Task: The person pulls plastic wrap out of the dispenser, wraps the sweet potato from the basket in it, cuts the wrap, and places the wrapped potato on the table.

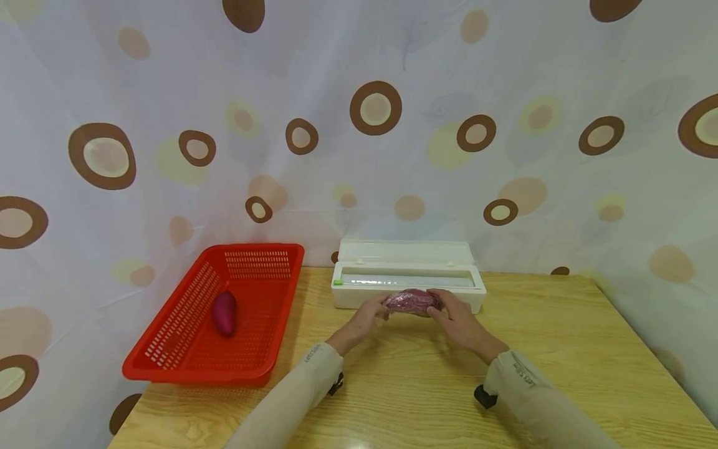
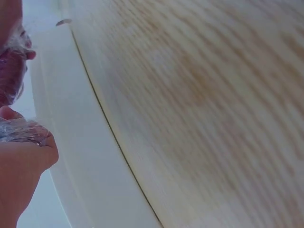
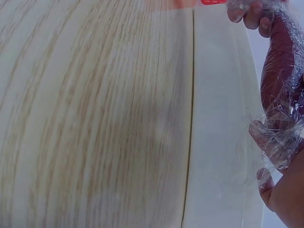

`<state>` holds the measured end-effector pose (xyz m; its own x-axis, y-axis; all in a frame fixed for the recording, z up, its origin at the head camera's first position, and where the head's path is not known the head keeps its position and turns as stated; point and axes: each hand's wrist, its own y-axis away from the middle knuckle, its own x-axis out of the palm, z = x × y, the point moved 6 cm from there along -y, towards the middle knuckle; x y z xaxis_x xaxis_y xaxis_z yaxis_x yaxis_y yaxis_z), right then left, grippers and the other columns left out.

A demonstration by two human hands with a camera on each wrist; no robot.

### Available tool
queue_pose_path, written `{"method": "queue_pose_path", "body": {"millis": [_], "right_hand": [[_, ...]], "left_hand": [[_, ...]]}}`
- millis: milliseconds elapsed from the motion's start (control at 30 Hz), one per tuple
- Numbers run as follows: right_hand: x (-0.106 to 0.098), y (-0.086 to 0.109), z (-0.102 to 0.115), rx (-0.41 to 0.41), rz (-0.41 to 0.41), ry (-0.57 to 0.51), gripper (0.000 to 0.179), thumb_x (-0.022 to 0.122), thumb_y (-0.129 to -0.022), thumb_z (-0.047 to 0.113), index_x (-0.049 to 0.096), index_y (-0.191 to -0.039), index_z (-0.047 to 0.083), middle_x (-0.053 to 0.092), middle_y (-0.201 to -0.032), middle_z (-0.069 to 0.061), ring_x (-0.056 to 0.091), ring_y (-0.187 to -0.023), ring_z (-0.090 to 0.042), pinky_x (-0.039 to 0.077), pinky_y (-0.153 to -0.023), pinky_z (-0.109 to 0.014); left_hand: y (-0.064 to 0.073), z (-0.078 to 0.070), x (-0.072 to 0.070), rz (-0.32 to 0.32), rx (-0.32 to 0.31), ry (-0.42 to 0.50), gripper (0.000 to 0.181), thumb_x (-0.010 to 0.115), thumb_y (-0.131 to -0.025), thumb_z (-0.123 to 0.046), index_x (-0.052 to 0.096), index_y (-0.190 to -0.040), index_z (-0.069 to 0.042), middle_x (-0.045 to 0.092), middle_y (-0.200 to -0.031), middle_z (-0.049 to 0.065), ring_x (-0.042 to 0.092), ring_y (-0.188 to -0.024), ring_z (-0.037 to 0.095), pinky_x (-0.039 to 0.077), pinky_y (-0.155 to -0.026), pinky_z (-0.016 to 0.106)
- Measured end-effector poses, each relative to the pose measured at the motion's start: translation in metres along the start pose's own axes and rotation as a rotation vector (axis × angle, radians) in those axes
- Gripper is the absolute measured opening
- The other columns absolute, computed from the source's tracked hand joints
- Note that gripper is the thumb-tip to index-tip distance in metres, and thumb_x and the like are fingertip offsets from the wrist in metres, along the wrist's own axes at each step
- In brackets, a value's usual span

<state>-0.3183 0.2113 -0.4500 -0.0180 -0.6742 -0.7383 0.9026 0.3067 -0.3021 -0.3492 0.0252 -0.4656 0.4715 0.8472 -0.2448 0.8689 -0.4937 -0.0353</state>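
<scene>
Between my two hands is a purple sweet potato [image 1: 414,302] wrapped in clear, crinkled cling film [image 3: 285,123]. My left hand [image 1: 368,315] grips its left end, bunching some film between thumb and fingers in the left wrist view. At the other end my right hand [image 1: 461,323] holds it, with film around the thumb and fingertips. Both hands are just in front of a white cling film dispenser [image 1: 409,298], whose lid [image 1: 406,251] is raised. A green slide cutter [image 1: 338,282] sits at the left of its front edge.
To the left stands a red plastic basket [image 1: 269,368] with slotted walls, holding one unwrapped purple sweet potato [image 1: 224,313]. Everything stands on a wood-grain table [image 1: 561,349]. Behind it hangs a white curtain [image 1: 426,75] patterned with brown circles.
</scene>
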Motion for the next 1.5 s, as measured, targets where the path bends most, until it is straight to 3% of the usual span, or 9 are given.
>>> {"method": "queue_pose_path", "body": {"millis": [167, 367, 600, 733, 900, 1067, 1167, 1333, 1500], "right_hand": [[0.0, 0.0, 0.003, -0.023, -0.007, 0.002, 0.047, 0.046, -0.101, 0.025, 0.04, -0.137, -0.004, 0.051, -0.128, -0.021, 0.054, -0.108, -0.034, 0.034, -0.092, -0.058], [-0.001, 0.0, 0.009, -0.068, -0.032, 0.013, 0.047, 0.048, -0.1, 0.024, 0.039, -0.137, -0.005, 0.053, -0.123, -0.02, 0.056, -0.1, -0.03, 0.037, -0.088, -0.057], [-0.004, 0.0, 0.013, -0.104, -0.078, 0.061, 0.046, 0.051, -0.099, 0.02, 0.041, -0.134, -0.006, 0.053, -0.118, -0.02, 0.054, -0.097, -0.029, 0.038, -0.086, -0.055], [-0.005, -0.002, 0.014, -0.109, -0.11, 0.087, 0.045, 0.052, -0.098, 0.02, 0.043, -0.133, -0.006, 0.055, -0.114, -0.018, 0.055, -0.096, -0.028, 0.036, -0.086, -0.055], [-0.005, -0.003, 0.013, -0.109, -0.13, 0.129, 0.044, 0.057, -0.095, 0.02, 0.046, -0.132, -0.004, 0.057, -0.112, -0.015, 0.056, -0.093, -0.026, 0.029, -0.09, -0.06], [-0.004, -0.003, 0.017, -0.117, -0.132, 0.153, 0.045, 0.06, -0.094, 0.02, 0.049, -0.131, -0.002, 0.058, -0.115, -0.016, 0.056, -0.096, -0.027, 0.029, -0.089, -0.058], [-0.004, -0.003, 0.018, -0.113, -0.131, 0.152, 0.048, 0.06, -0.093, 0.021, 0.047, -0.133, -0.003, 0.057, -0.12, -0.019, 0.054, -0.104, -0.032, 0.029, -0.089, -0.056], [-0.004, -0.003, 0.014, -0.101, -0.171, 0.185, 0.053, 0.061, -0.092, 0.02, 0.043, -0.136, -0.005, 0.049, -0.13, -0.024, 0.044, -0.118, -0.04, 0.027, -0.09, -0.059], [-0.006, -0.002, 0.013, -0.117, -0.265, 0.246, 0.053, 0.064, -0.089, 0.015, 0.046, -0.133, -0.008, 0.04, -0.138, -0.028, 0.033, -0.127, -0.043, 0.023, -0.092, -0.064]], "left_hand": [[0.001, 0.001, -0.006, -0.095, -0.006, 0.006, 0.053, 0.036, -0.082, -0.003, 0.051, -0.133, 0.001, 0.059, -0.122, 0.018, 0.051, -0.113, 0.031, 0.036, -0.098, 0.047], [0.002, -0.002, -0.013, -0.162, 0.082, -0.054, 0.032, 0.048, -0.092, -0.003, 0.062, -0.12, 0.001, 0.061, -0.116, 0.015, 0.054, -0.109, 0.028, 0.04, -0.096, 0.046], [0.003, 0.0, -0.022, -0.28, 0.087, -0.17, 0.019, 0.062, -0.092, -0.015, 0.068, -0.109, -0.007, 0.055, -0.092, 0.004, 0.051, -0.082, 0.016, 0.046, -0.07, 0.031], [0.0, -0.001, -0.016, -0.243, 0.049, -0.111, 0.025, 0.05, -0.096, -0.003, 0.062, -0.117, 0.002, 0.062, -0.091, 0.007, 0.061, -0.083, 0.02, 0.052, -0.07, 0.028], [-0.002, -0.002, -0.009, -0.196, -0.047, 0.052, 0.037, 0.038, -0.09, 0.003, 0.057, -0.122, 0.007, 0.063, -0.097, 0.012, 0.063, -0.087, 0.022, 0.052, -0.079, 0.035], [-0.001, 0.0, -0.005, -0.145, -0.071, 0.144, 0.033, 0.05, -0.098, -0.023, 0.061, -0.114, 0.004, 0.065, -0.093, 0.009, 0.064, -0.084, 0.018, 0.053, -0.079, 0.033], [-0.002, 0.003, -0.004, -0.133, -0.085, 0.148, 0.04, 0.059, -0.093, -0.036, 0.063, -0.109, 0.001, 0.065, -0.09, 0.006, 0.063, -0.082, 0.015, 0.053, -0.079, 0.031], [-0.003, 0.007, -0.007, -0.16, -0.107, 0.179, 0.037, 0.062, -0.091, -0.036, 0.064, -0.105, -0.002, 0.065, -0.092, 0.006, 0.062, -0.085, 0.015, 0.052, -0.08, 0.029], [-0.004, 0.005, -0.013, -0.222, -0.09, 0.263, 0.035, 0.063, -0.091, -0.026, 0.061, -0.111, 0.004, 0.063, -0.097, 0.01, 0.063, -0.09, 0.018, 0.051, -0.084, 0.03]]}}
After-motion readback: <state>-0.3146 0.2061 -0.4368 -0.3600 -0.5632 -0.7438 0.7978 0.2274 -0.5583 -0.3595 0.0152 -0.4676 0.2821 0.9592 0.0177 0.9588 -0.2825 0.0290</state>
